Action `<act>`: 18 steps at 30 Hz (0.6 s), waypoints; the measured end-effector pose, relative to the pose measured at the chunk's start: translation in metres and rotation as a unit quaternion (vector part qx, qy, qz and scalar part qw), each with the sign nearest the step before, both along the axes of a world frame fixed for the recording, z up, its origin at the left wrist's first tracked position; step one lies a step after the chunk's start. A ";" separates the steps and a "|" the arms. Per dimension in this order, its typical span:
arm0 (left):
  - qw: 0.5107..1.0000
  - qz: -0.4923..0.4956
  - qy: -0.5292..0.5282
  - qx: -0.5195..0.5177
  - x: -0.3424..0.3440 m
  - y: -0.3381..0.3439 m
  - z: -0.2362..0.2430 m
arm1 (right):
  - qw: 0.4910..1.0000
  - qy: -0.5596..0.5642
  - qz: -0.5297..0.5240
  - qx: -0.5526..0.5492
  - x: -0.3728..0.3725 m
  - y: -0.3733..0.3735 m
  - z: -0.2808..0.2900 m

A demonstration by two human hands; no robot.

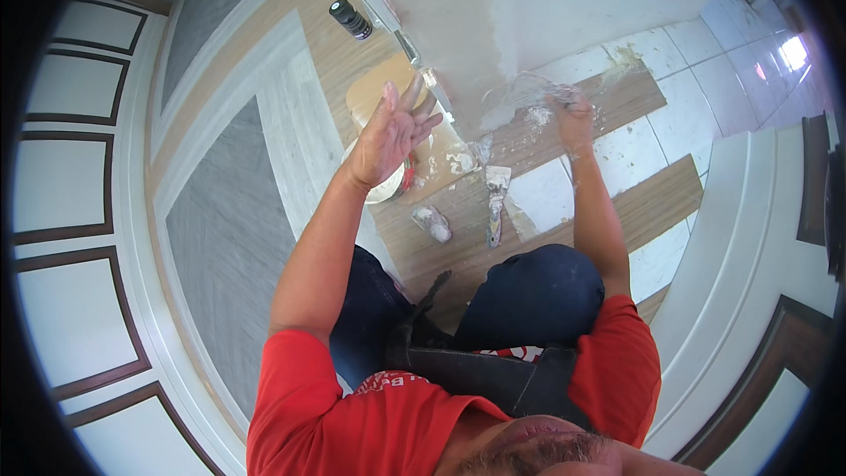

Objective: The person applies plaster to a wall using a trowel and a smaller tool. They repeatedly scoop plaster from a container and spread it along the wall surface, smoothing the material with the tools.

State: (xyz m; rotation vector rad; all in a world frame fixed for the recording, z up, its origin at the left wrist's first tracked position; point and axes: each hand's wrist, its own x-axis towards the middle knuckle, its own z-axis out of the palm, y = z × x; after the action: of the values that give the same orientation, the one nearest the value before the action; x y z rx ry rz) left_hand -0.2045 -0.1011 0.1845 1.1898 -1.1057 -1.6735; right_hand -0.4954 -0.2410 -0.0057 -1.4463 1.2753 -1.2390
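My left hand [394, 138] is raised above a round tub [385, 188] of white paste, fingers spread and holding nothing. At the foot of the wall [546, 9], my right hand [573, 116] is closed on something pale and smeared that I cannot make out. White paste and crumbs lie around it. A putty knife [497, 203] with a paste-coated blade lies on the floor between my knees and the wall. To its left is a whitish, smeared lump [432, 223]. Behind the tub lies a tan board [370, 88] under my left hand.
A black bottle [351, 19] stands beside the wall's corner, which has a metal edge strip [408, 47]. Wood-look planks [630, 97] lie over white tiles [692, 97] on the right. White panelled doors [66, 181] run along the left.
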 end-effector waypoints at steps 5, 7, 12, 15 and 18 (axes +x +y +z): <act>1.000 0.008 0.002 0.000 0.000 0.001 0.000 | 0.992 0.093 0.037 -0.080 -0.012 0.039 0.023; 1.000 0.002 0.005 0.002 0.001 0.001 0.000 | 0.947 0.156 0.121 -0.254 -0.002 0.050 0.022; 1.000 -0.007 0.006 -0.004 0.002 -0.003 -0.004 | 0.862 0.268 0.186 -0.389 0.024 0.059 0.009; 1.000 0.001 0.013 0.006 0.000 -0.003 -0.003 | 0.843 0.281 0.186 -0.419 0.027 0.054 0.005; 1.000 0.003 0.010 0.005 0.002 -0.002 -0.003 | 0.838 0.268 0.174 -0.442 0.031 0.053 0.018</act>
State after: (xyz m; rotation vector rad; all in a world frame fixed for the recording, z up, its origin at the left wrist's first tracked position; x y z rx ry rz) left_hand -0.2021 -0.1029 0.1817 1.1788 -1.0808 -1.6844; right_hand -0.4646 -0.1885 0.0120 -2.7087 0.6669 -1.2597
